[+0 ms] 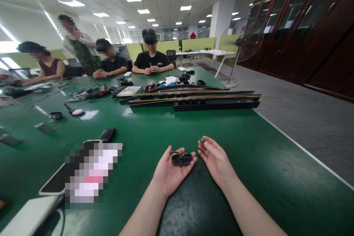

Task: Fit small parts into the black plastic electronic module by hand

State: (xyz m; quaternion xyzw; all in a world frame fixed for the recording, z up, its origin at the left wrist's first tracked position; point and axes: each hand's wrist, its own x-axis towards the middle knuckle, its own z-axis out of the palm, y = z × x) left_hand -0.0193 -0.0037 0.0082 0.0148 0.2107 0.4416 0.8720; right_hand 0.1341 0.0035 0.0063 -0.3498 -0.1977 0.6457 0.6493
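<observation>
My left hand [170, 171] lies palm up just above the green table [155, 129] and cradles a small black part [181, 158] on its fingers. My right hand [214, 156] hovers just to the right of it, palm turned inward. Its fingertips pinch a tiny grey piece [201, 141]. The two hands are a few centimetres apart.
A bundle of long black rails with thin yellow rods [193, 99] lies across the table ahead. A phone [59, 180] and a black case [107, 134] sit at my left. Tools and small parts [94, 94] clutter the far left. Several people sit at the far side. The table edge [298, 147] runs along my right.
</observation>
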